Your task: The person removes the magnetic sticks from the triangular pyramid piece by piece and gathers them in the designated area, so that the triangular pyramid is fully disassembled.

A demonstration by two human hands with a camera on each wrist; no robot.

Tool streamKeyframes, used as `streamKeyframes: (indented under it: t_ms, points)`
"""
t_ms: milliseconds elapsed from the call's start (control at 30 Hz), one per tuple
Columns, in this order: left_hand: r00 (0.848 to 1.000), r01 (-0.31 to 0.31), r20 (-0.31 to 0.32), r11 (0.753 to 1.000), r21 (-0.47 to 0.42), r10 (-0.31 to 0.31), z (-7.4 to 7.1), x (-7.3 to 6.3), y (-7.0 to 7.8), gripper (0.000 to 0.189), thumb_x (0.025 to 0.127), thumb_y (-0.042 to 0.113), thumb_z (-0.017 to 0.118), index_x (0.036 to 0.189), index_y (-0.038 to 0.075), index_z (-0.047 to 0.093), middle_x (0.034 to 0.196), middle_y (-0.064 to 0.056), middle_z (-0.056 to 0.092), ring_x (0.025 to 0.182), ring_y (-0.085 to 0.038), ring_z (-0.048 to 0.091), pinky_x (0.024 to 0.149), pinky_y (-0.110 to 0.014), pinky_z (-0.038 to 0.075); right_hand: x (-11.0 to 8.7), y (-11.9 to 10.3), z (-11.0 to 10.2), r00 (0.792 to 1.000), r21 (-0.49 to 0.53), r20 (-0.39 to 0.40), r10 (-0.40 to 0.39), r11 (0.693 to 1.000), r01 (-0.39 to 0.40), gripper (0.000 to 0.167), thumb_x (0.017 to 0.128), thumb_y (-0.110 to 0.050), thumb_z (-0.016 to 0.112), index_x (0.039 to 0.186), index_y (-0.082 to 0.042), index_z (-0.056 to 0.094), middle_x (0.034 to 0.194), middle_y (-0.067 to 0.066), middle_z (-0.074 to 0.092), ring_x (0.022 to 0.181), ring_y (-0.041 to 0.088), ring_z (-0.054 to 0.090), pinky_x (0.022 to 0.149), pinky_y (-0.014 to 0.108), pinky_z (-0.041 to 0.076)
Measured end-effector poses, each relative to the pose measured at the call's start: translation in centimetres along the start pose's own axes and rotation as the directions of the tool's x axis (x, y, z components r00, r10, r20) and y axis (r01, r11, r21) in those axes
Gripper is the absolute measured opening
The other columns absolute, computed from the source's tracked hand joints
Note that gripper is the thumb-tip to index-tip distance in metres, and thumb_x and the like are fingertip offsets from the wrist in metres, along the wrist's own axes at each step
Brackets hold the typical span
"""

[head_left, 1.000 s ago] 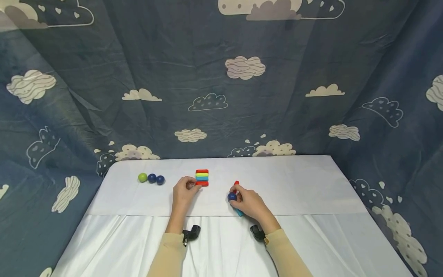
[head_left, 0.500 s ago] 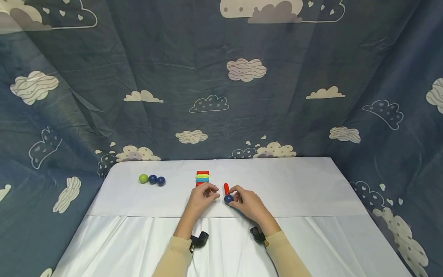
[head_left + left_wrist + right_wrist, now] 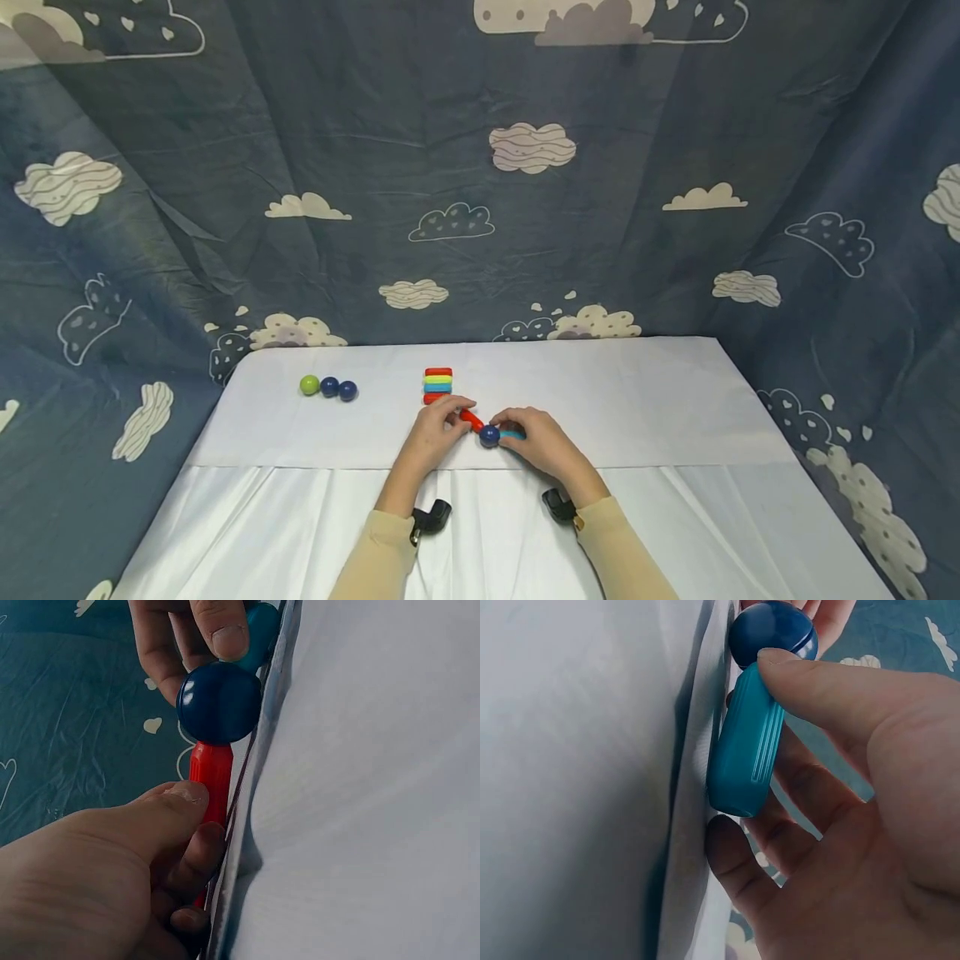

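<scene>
In the head view my left hand (image 3: 438, 433) pinches a red toy rod (image 3: 471, 419) between thumb and fingers. The rod's far end meets a dark blue ball (image 3: 489, 436). On the ball's other side a light blue rod (image 3: 513, 434) sticks out, and my right hand (image 3: 543, 446) pinches it close to the ball. The right wrist view shows the right thumb on the end of the light blue rod (image 3: 746, 750), right at the ball (image 3: 769, 634), with the fingers behind. From the left wrist, ball (image 3: 219, 703) and red rod (image 3: 212, 776) line up end to end.
Just beyond the left hand lies a stack of short rods (image 3: 438, 383) in red, yellow and blue. At the table's left, a green ball (image 3: 309, 384) and two dark blue balls (image 3: 338, 389) sit in a row. A white cloth covers the table (image 3: 637, 400).
My left hand has left the stack, moved right and taken hold of the red rod. That rod has swung from pointing away to pointing left, and the light blue rod now points right.
</scene>
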State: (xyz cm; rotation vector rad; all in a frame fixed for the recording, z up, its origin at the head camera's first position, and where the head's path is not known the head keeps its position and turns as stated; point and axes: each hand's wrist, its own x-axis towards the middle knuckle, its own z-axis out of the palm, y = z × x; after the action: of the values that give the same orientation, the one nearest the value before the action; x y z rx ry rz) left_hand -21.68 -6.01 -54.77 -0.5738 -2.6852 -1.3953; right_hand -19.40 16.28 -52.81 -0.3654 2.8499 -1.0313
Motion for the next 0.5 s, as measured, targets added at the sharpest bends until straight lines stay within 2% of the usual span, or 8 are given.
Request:
streamKeyframes:
  t_ms: [133, 267, 500]
  points:
    - [1.000, 0.002, 0.011, 1.000, 0.010, -0.002, -0.09, 0.05, 0.06, 0.023, 0.096, 0.009, 0.077, 0.119, 0.012, 0.078, 0.104, -0.002, 0.074, 0.081, -0.007, 0.058, 0.078, -0.025, 0.051, 0.09, -0.05, -0.22, 1.000, 0.012, 0.023, 0.006, 1.000, -0.006, 0.029, 0.092, -0.020, 0.084, 0.120, -0.021, 0.077, 0.106, -0.005, 0.075, 0.100, 0.014, 0.065, 0.101, 0.049, 0.056]
    - [1.000, 0.006, 0.023, 1.000, 0.014, -0.006, -0.11, 0.02, 0.02, 0.023, 0.095, 0.010, 0.079, 0.117, 0.013, 0.079, 0.097, 0.001, 0.070, 0.077, -0.005, 0.053, 0.073, -0.021, 0.047, 0.04, -0.11, -0.33, 0.999, 0.025, 0.034, 0.015, 1.000, -0.016, 0.033, 0.089, -0.026, 0.087, 0.120, -0.019, 0.077, 0.106, -0.004, 0.075, 0.098, 0.012, 0.063, 0.099, 0.048, 0.056]
    - [0.999, -0.012, 0.041, 0.999, 0.050, 0.010, 0.06, 0.08, -0.20, 0.023, 0.093, 0.009, 0.080, 0.116, 0.012, 0.080, 0.108, 0.000, 0.072, 0.080, -0.005, 0.056, 0.074, -0.021, 0.049, 0.04, -0.09, -0.22, 1.000, 0.016, 0.007, 0.015, 1.000, -0.015, 0.028, 0.092, -0.026, 0.085, 0.117, -0.017, 0.078, 0.101, -0.005, 0.074, 0.094, 0.011, 0.062, 0.095, 0.045, 0.055]
